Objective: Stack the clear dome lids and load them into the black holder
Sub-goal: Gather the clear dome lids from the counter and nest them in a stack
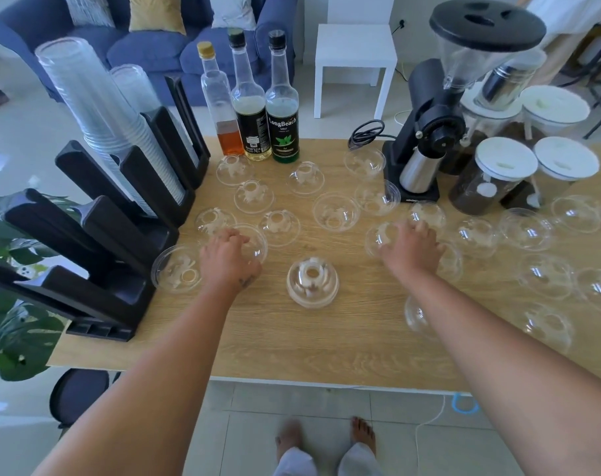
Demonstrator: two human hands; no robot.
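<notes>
Several clear dome lids lie scattered over the wooden table (257,341). A short stack of dome lids (312,282) stands in the middle near the front. My left hand (228,259) lies over one dome lid (256,243) left of the stack, fingers curled around its top. My right hand (412,249) covers another dome lid (383,237) to the right, fingers bent over it. The black holder (96,242) stands along the table's left edge, its near slots empty and its far slots filled with stacked clear cups (96,108).
Three syrup bottles (251,111) stand at the back centre. A black coffee grinder (440,108) and jars of coffee with white lids (498,173) fill the back right. A plant (13,321) is at the left, a white side table (355,49) behind.
</notes>
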